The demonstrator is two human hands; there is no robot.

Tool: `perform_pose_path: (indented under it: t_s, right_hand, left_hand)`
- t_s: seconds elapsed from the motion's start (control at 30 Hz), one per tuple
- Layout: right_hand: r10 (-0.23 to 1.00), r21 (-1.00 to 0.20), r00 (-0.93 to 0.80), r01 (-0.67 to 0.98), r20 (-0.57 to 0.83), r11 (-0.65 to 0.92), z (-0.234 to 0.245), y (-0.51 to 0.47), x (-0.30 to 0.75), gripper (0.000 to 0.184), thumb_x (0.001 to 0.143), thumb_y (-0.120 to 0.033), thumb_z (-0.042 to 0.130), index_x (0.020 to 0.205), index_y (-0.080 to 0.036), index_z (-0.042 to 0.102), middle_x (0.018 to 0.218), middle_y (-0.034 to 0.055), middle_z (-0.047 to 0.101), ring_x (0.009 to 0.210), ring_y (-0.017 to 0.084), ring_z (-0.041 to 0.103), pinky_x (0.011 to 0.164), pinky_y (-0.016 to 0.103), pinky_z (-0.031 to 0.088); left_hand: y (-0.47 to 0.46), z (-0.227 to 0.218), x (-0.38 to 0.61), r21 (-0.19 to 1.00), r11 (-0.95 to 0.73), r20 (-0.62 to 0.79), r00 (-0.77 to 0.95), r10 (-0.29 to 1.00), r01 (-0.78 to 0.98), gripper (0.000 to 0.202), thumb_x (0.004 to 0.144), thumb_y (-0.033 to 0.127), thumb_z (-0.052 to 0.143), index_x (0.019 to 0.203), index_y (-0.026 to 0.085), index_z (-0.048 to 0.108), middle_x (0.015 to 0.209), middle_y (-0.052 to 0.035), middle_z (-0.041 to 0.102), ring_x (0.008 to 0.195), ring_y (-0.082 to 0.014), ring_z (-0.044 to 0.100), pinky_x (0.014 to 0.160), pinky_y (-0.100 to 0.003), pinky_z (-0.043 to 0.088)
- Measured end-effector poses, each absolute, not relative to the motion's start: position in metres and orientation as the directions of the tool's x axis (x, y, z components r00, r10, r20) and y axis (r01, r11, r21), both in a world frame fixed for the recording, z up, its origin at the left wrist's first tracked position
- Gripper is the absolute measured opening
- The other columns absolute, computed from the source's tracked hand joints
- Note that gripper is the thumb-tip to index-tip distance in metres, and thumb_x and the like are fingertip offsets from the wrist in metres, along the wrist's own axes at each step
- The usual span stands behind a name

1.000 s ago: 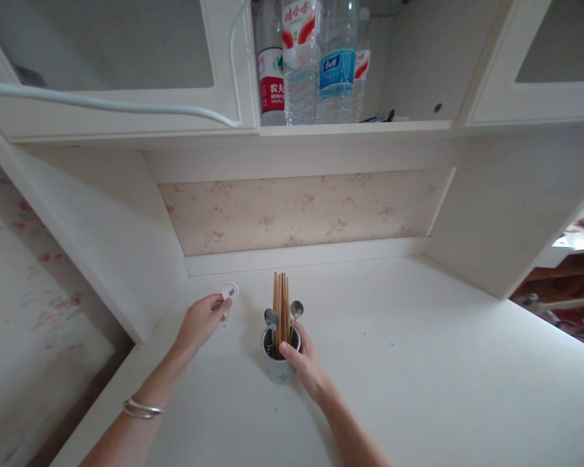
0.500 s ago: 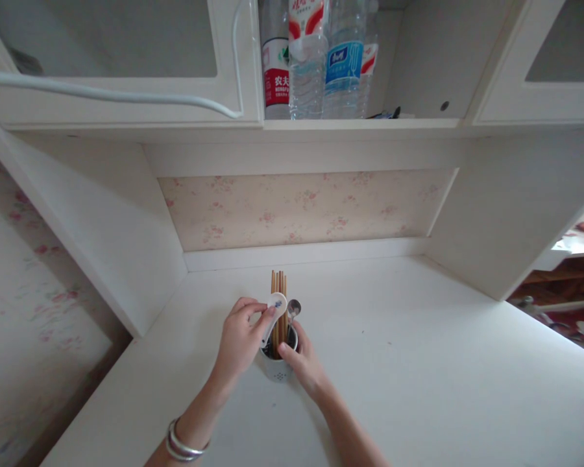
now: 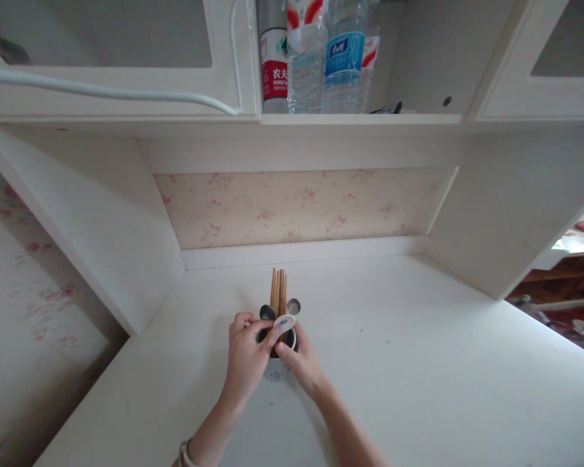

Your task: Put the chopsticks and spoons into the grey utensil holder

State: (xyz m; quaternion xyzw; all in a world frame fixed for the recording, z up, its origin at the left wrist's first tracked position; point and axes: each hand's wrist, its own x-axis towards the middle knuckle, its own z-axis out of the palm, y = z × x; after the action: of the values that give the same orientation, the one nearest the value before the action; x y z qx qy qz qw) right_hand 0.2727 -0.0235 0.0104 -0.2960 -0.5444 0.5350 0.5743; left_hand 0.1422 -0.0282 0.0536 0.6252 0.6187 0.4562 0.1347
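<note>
My left hand (image 3: 251,347) pinches a white ceramic spoon (image 3: 285,322) with a small blue mark in its bowl. The spoon is over the mouth of a white utensil holder (image 3: 276,371); its handle is hidden. My right hand (image 3: 304,360) grips the holder's right side, thumb at the rim. Several wooden chopsticks (image 3: 279,288) stand upright in the holder. A metal spoon (image 3: 293,307) leans out at the right, and a dark spoon (image 3: 267,312) rises on the left.
White tabletop (image 3: 418,337) surrounds the holder. Overhead is a cabinet shelf (image 3: 370,119) with several plastic bottles (image 3: 305,71) and a white cable (image 3: 126,93) at its left. A white side panel (image 3: 511,207) stands to the right.
My left hand has lowered the ceramic spoon and shifted it slightly right, its bowl tilting over. The dark spoon now shows on the left. My right hand stays on the holder.
</note>
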Motion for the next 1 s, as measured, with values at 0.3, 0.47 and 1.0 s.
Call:
perform_pose_path:
  t_s: [0.3,0.47,1.0]
  right_hand:
    - [0.945,-0.923,-0.184,-0.33,0.27,0.199,0.013,-0.025,0.272,0.066,0.067,-0.057,0.075,0.121,-0.024,0.056,0.113,0.0075,0.066,0.106,0.029,0.059,0.093,0.04,0.046]
    - [0.933,-0.924,-0.228,-0.33,0.278,0.195,0.013,-0.027,0.273,0.077,0.063,-0.058,0.078,0.126,-0.023,0.052,0.118,0.0087,0.064,0.109,0.029,0.058,0.095,0.04,0.044]
    - [0.972,-0.975,-0.08,-0.006,0.22,0.22,-0.003,-0.02,0.268,0.057,0.061,-0.031,0.083,0.109,-0.021,0.054,0.097,0.0042,0.066,0.086,0.023,0.06,0.078,0.036,0.049]
  left_hand:
    - [-0.03,0.043,0.136,0.829,-0.188,0.338,-0.204,0.919,0.527,0.019,0.076,0.034,0.064,0.089,0.02,0.065,0.095,-0.0046,0.053,0.087,-0.0199,0.052,0.084,-0.033,0.043]
    - [-0.031,0.04,0.127,0.938,-0.157,0.229,-0.214,0.95,0.31,0.027,0.075,0.04,0.064,0.091,0.019,0.062,0.087,-0.0013,0.058,0.073,-0.0152,0.051,0.07,-0.026,0.042]
    - [-0.016,-0.002,0.095,0.957,0.193,-0.184,-0.06,0.981,0.215,0.042,0.076,0.055,0.054,0.058,0.021,0.038,0.051,0.0074,0.029,0.052,-0.0105,0.029,0.051,-0.025,0.02]
